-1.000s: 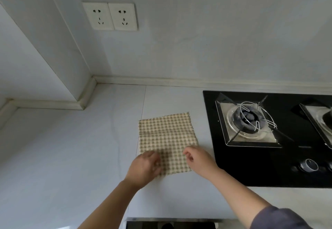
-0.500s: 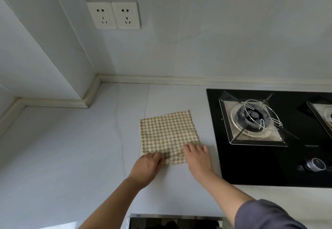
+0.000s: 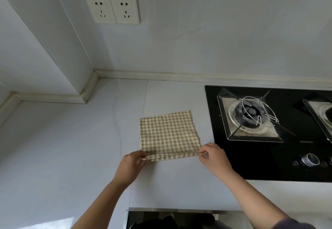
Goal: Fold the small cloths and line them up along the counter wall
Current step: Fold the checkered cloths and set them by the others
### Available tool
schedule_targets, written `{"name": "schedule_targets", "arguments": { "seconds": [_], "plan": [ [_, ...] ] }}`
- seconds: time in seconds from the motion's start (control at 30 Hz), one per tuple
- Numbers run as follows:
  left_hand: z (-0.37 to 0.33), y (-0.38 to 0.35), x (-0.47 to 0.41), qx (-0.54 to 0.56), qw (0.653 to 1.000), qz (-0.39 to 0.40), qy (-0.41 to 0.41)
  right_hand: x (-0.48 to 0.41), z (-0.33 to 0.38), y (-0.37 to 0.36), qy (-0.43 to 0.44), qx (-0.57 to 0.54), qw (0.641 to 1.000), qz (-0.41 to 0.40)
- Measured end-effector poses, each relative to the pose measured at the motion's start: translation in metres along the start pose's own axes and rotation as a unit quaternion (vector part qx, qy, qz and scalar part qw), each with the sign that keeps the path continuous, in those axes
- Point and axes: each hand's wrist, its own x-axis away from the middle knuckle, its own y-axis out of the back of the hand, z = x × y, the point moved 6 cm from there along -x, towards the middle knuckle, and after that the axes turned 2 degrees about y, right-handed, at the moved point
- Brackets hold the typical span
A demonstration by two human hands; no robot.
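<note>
Both hands pinch the near corners of the checked cloth [image 3: 169, 135] on the counter [image 3: 71, 148] beside the stove [image 3: 269, 130]: left hand [image 3: 133, 164], right hand [image 3: 213, 157]. The first fold looks begun; next, probably carry that edge evenly to the far edge.

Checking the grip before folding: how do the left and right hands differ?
The left hand pinches the near-left corner of the cloth, over bare counter; the right hand pinches the near-right corner, beside the black stove. The right arm shows a dark sleeve; the left arm shows none. Both hold the near edge raised.
</note>
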Motion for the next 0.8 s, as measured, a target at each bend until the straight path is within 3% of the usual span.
{"name": "schedule_targets", "arguments": {
  "seconds": [0.1,0.2,0.43,0.8],
  "plan": [
    [0.005,0.007,0.007,0.075,0.996,0.003,0.051,0.008,-0.005,0.002,-0.02,-0.046,0.998,0.028],
    [0.004,0.014,0.008,0.133,0.988,-0.006,0.084,0.008,-0.005,0.013,-0.055,-0.151,0.987,0.007],
    [-0.014,0.022,-0.038,0.161,0.976,-0.049,0.14,-0.043,0.013,0.017,-0.12,-0.29,0.949,0.006],
    [-0.006,0.007,-0.092,0.01,0.967,-0.07,0.245,-0.105,0.018,-0.001,-0.191,-0.119,0.974,-0.006]
  ]
}}
